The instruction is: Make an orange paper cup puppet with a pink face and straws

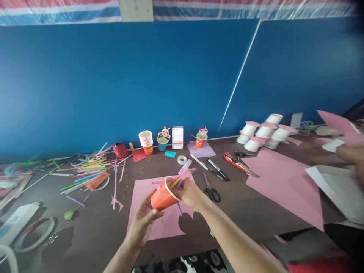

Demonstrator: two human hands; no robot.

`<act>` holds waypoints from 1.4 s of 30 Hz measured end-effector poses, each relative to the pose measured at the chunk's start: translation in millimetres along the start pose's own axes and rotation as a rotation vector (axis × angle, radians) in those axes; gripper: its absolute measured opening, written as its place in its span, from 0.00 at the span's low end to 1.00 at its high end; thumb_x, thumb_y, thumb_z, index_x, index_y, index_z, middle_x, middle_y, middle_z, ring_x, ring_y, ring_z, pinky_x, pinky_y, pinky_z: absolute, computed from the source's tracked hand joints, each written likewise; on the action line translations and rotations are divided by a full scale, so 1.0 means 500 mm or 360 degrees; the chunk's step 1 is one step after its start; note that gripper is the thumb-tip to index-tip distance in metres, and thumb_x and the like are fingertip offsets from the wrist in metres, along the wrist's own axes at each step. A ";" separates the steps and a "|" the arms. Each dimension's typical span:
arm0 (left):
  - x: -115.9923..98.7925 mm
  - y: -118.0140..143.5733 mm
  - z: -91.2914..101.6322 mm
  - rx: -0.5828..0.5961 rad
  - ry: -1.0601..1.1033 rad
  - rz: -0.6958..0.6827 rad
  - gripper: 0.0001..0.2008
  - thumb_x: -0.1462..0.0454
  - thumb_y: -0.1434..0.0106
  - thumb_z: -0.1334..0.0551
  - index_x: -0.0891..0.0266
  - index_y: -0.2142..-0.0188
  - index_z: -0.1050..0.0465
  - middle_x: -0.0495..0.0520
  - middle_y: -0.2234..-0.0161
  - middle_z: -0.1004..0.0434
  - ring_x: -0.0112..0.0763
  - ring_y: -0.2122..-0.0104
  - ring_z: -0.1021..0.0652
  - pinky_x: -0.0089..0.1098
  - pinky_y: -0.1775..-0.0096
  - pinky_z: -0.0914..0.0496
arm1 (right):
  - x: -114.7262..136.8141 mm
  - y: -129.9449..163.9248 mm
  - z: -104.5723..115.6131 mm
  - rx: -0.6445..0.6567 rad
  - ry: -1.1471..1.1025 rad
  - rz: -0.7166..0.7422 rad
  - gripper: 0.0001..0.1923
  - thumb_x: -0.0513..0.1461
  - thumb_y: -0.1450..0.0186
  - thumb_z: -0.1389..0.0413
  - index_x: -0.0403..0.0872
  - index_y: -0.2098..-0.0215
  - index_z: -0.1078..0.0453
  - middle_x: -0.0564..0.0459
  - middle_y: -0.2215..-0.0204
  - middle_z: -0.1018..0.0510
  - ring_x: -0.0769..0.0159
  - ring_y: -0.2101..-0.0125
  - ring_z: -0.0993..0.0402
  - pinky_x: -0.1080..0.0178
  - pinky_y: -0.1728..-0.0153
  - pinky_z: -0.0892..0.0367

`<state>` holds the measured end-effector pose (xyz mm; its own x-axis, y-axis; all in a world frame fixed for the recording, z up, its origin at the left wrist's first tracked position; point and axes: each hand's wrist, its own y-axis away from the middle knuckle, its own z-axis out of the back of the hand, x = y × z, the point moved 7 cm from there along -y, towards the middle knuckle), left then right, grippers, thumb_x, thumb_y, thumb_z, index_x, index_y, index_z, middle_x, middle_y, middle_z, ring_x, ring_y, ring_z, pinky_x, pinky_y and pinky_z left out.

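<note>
1. The left hand (pixel 143 222) was wrapped around the base of an orange paper cup (pixel 162 196), tipped on its side above the pink sheet (pixel 167 223) on the counter (pixel 93 235).
2. The right hand (pixel 190 192) was pinching a few straws (pixel 178 180) at the cup's rim, so I'd say the straws were only partly in.
3. Looked like mid-build to me: a finished-looking decorated cup (pixel 201 139) stood well beyond the hands, by the blue wall.
4. Scissors (pixel 211 189) lay just right of the right hand, with loose straws (pixel 85 174) piled off to the left.
5. Couldn't see inside the cup, and another person's hand (pixel 351 153) at the far right was blurred.
</note>
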<state>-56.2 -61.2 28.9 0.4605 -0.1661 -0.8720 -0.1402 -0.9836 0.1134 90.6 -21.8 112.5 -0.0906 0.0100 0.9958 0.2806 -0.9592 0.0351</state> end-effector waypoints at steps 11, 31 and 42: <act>-0.018 0.016 -0.032 -0.0047 -0.0520 -0.0353 0.26 0.64 0.53 0.32 0.58 0.52 0.33 0.56 0.60 0.30 0.36 0.62 0.28 0.28 0.69 0.30 | -0.143 0.051 -0.021 0.0023 -0.1066 -0.0175 0.14 0.41 0.50 0.38 0.46 0.65 0.28 0.49 0.67 0.21 0.59 0.63 0.26 0.58 0.61 0.33; 0.006 0.018 -0.031 -0.0070 -0.0505 -0.0216 0.27 0.59 0.53 0.32 0.60 0.52 0.32 0.58 0.62 0.30 0.39 0.63 0.28 0.26 0.77 0.30 | -0.178 0.068 -0.051 0.0192 -0.1146 -0.0296 0.13 0.42 0.48 0.38 0.45 0.64 0.26 0.48 0.69 0.21 0.57 0.62 0.26 0.56 0.59 0.34; 0.023 0.010 -0.007 0.0073 -0.0014 0.0156 0.21 0.65 0.50 0.33 0.58 0.55 0.32 0.56 0.55 0.29 0.33 0.64 0.26 0.26 0.73 0.29 | -0.113 0.053 -0.012 0.0183 -0.0928 -0.0246 0.19 0.46 0.50 0.37 0.45 0.63 0.26 0.49 0.68 0.22 0.57 0.63 0.28 0.55 0.59 0.37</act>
<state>-48.7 -68.4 20.9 0.4349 -0.2608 -0.8619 -0.2241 -0.9584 0.1769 97.3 -49.7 56.5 0.3900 0.3309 0.8593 0.4104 -0.8979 0.1595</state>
